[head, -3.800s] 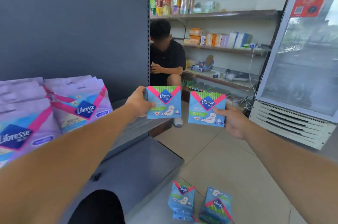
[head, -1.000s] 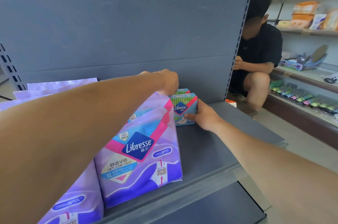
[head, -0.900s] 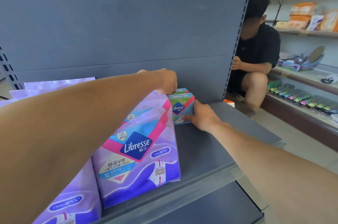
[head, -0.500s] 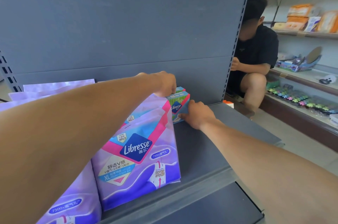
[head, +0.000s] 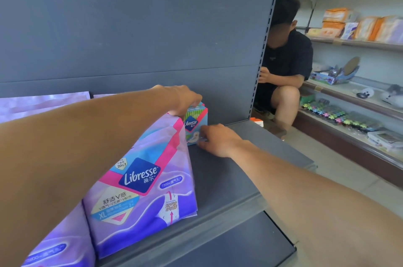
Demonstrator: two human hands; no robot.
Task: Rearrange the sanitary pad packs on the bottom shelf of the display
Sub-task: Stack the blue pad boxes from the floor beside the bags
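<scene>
Two small blue Libresse pad packs (head: pixel 194 121) stand one behind the other at the back of the grey shelf (head: pixel 239 170), against the back panel. My left hand (head: pixel 184 101) reaches over the big purple pack (head: pixel 141 179) and grips the small packs from the top. My right hand (head: pixel 216 140) holds the front small pack at its lower right corner, thumb on the face. The small packs sit tight against the right side of the purple pack. More purple packs (head: pixel 54 245) stand to the left, partly hidden by my left arm.
Bare shelf surface stretches right of the small packs to the shelf end (head: pixel 305 157). A person in a black shirt (head: pixel 285 66) crouches beyond the upright. Wall shelves with goods (head: pixel 359 27) run along the right, across a tiled aisle.
Since 3.8 s ago both small blue packs went from held in the air to standing on the shelf. Over the last second both hands slid them left against the purple pack.
</scene>
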